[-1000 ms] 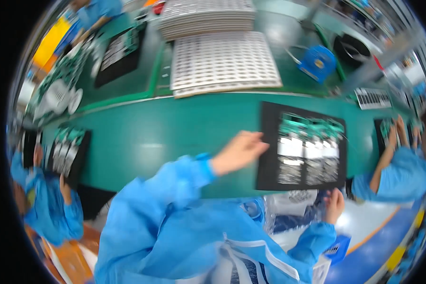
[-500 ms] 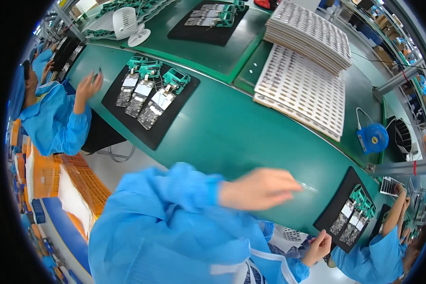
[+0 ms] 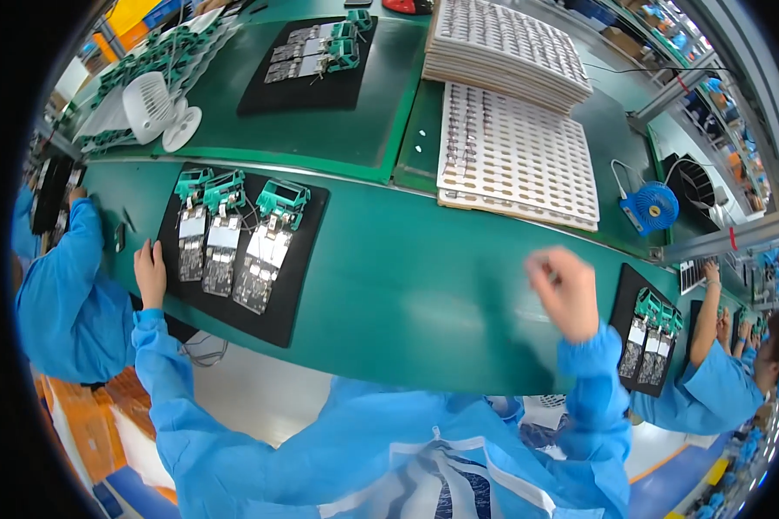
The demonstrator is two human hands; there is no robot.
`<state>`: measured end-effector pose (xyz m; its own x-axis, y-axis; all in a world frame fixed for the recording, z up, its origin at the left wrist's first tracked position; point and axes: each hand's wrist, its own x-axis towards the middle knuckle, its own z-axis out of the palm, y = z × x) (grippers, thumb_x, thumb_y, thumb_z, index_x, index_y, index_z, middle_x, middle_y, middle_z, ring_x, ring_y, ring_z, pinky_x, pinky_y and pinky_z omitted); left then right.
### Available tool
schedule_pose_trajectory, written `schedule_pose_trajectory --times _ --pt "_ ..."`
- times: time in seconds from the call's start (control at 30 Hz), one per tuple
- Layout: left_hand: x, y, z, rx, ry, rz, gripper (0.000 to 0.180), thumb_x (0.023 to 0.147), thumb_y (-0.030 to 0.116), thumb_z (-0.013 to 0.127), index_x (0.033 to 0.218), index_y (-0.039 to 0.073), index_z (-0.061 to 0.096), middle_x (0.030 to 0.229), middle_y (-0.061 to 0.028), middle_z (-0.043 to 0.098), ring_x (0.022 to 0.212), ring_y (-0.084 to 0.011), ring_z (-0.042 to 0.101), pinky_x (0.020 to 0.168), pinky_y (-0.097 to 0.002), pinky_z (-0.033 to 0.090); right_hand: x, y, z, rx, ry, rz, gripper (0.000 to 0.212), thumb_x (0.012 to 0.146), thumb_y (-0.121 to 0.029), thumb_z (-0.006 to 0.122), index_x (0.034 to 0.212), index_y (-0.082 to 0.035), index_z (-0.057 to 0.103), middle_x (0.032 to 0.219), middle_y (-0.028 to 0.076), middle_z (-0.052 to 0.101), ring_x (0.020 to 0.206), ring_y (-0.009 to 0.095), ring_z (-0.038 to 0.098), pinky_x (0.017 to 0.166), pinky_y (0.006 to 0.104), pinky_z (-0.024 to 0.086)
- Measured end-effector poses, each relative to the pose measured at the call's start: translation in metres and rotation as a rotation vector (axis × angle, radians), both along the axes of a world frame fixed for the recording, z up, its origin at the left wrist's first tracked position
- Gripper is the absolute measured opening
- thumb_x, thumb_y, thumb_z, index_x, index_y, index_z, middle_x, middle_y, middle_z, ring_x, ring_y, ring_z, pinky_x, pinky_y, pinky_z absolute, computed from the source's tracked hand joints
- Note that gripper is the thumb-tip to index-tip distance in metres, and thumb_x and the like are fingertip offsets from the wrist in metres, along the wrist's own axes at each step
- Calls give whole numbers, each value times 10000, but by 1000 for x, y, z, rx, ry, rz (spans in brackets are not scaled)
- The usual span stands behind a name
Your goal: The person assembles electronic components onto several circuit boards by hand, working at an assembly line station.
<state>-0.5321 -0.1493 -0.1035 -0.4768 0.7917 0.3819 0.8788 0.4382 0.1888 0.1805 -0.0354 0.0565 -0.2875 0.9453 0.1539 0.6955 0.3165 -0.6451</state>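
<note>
My left hand [image 3: 151, 275] rests at the left edge of a black mat [image 3: 290, 294], fingers stretched and slightly apart, with nothing seen in them. On this mat lie three circuit-board assemblies [image 3: 262, 264], each with a green plastic frame [image 3: 283, 201] at its far end and thin wires beside it. Over the bare green table to the right, my right hand [image 3: 567, 292] is raised with its fingers bent. Motion smears its fingertips, so whether they hold anything is unclear. Further right, another black mat [image 3: 625, 298] carries similar boards [image 3: 645, 350].
Beyond the table's raised seam stand a third mat with boards [image 3: 312, 56], stacked white trays [image 3: 511, 52], another tray [image 3: 519, 160], a white fan [image 3: 151, 108] and a blue fan [image 3: 652, 208]. Co-workers sit at left [image 3: 74, 303] and right [image 3: 710, 381].
My left hand has swung from the table's right part to the left mat. My right hand has left the right mat's near edge and risen over the table. The view has turned.
</note>
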Motion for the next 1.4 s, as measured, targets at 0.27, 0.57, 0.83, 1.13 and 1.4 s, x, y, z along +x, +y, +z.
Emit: schedule_pose_trajectory --times 0.27,0.57,0.83,1.13,1.4 --pt "5 4 19 8 -502 100 361 1003 298 588 1109 -40 659 927 -86 663 848 -116 589 752 -281 466 -59 215 -52 167 -271 -117 262 886 -295 641 899 -51 734 861 177 710 845 360 676 741 455 525" --pt "79 -31 46 74 -700 -58 413 1006 225 585 1309 -55 582 1230 -149 669 1080 -166 613 957 -286 451 -84 281 -52 -162 -770 -210 263 772 -261 725 919 -44 746 996 194 720 941 362 694 850 443 552" --pt "169 -79 44 149 -882 2 399 998 177 608 1320 -56 576 1083 -54 672 917 -70 552 811 -217 446 -101 257 -65 171 -803 -286 170 821 -161 650 918 -59 745 966 184 726 923 380 700 797 470 573" --pt "326 -47 66 107 -1126 -323 387 974 38 574 1340 -82 535 1243 -120 645 1048 -122 597 928 -246 462 -16 225 -49 -341 488 -200 136 844 -160 659 889 -41 709 775 24 688 741 107 659 698 265 542" --pt "420 18 80 -114 -775 -619 416 899 28 667 1302 -23 574 696 -109 504 571 -200 484 539 -324 424 33 77 27 -565 610 47 96 943 -145 580 985 -65 611 834 34 672 743 103 644 638 227 485"
